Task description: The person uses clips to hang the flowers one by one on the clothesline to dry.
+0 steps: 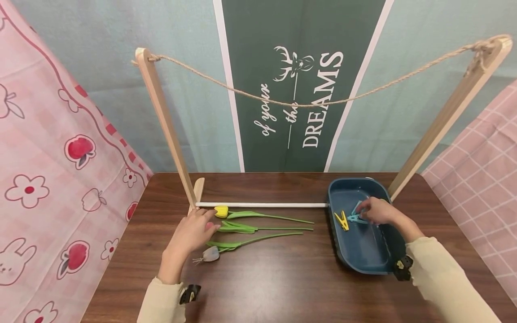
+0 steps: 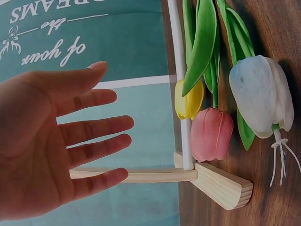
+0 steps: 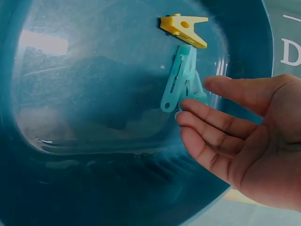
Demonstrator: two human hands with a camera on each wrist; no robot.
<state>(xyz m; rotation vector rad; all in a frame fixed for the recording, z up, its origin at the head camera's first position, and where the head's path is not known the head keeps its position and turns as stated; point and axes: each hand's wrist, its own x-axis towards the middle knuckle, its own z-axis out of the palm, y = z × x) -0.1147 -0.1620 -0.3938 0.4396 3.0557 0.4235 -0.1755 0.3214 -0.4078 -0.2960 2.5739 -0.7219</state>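
Note:
My left hand (image 1: 190, 233) hovers over the flower heads at the left, its fingers spread and nothing held in the left wrist view. Three artificial tulips lie side by side with stems to the right: a yellow tulip (image 1: 221, 211), a pink tulip (image 2: 212, 135) partly covered by the hand in the head view, and a pale blue-white tulip (image 2: 261, 96) with thin white strings at its tip. My right hand (image 1: 378, 211) reaches into a dark blue basin (image 1: 363, 258). Its thumb and fingertips are apart beside light blue clothespins (image 3: 178, 80). A yellow clothespin (image 3: 185, 30) lies near them.
A wooden frame stands behind, with a left post (image 1: 165, 121), a right post (image 1: 448, 114) and a sagging twine rope (image 1: 258, 97) tied between their tops. A white rod (image 1: 262, 205) runs low between the posts, behind the tulips. The basin stands by the right post.

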